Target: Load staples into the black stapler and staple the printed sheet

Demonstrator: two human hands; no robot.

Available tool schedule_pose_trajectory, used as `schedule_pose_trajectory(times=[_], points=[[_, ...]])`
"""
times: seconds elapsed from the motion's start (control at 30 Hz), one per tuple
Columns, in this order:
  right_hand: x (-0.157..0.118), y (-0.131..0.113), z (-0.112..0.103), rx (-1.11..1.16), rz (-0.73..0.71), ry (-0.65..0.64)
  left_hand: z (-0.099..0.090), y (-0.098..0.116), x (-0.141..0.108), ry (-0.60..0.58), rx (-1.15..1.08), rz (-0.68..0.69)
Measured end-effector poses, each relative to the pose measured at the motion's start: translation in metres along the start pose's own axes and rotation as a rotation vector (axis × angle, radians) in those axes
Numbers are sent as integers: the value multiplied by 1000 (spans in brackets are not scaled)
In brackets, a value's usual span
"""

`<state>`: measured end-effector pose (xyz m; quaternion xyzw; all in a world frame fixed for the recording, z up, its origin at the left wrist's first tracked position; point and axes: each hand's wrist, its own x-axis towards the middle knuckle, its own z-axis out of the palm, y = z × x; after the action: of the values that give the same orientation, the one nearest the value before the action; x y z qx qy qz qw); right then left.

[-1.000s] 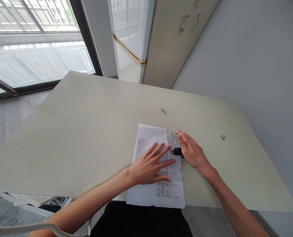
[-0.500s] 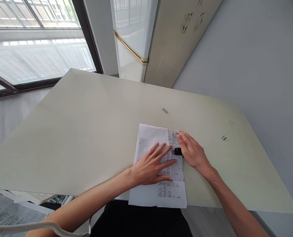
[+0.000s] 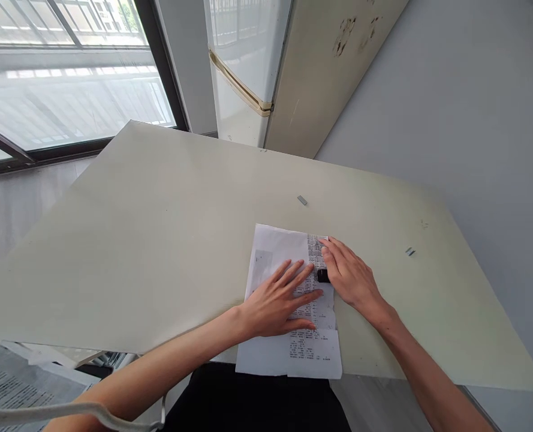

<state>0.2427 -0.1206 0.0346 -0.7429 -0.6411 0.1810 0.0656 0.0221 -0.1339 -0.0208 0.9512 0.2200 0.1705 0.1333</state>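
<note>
Paper [image 3: 288, 354] under L hand [image 3: 271, 306], blk stapler [image 3: 322, 276] at edge under R hand [image 3: 349, 275].

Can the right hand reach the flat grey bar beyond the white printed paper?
Probably yes: nothing stands between the right hand and the grey bar, though that hand partly covers a small black object.

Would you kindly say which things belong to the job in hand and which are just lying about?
In use:
printed paper, under the left hand
black tool, partly covered by the right hand

Seemingly lying about:
grey strip
small pieces
grey sheet, lower left
</note>
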Motion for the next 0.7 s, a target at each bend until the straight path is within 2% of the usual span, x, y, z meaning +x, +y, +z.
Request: schedule_pose_trajectory(times=[0.33,0.43,0.53,0.7], points=[[-2,-9,17,-351,-157,161,-2,0,-1,-15,-33,-7],[-1,-15,20,-381,-172,171,-3,-1,-1,-1,-56,-5],[2,-14,16,-266,-151,144,-5,-3,-1,-12,-69,-7],[-2,6,0,183,-75,21,-14,-6,-3,-36,-85,-9]])
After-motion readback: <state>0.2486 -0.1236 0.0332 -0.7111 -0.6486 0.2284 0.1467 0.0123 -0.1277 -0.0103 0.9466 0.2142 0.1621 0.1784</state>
